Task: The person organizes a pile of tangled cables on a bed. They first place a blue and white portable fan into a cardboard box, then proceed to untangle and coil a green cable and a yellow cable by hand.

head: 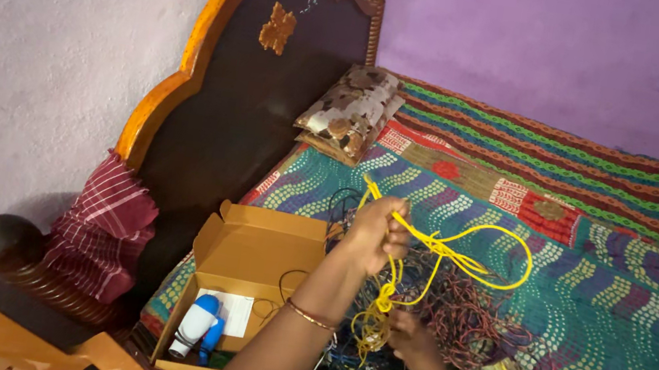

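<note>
- The yellow wire (456,257) loops above the bed (624,334), over a heap of tangled wires (465,313).
- The left hand (378,232) is raised, fist closed around it.
- The right hand (411,338) pinches its lower strands.
- An open cardboard box (252,260) sits just left.

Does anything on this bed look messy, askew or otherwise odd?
Yes. A tangled heap of wires sprawls loose across the patterned bedspread, unbundled. The left hand lifts a knotted yellow cable from it; the right hand grips below. The open cardboard box sits beside.
</note>
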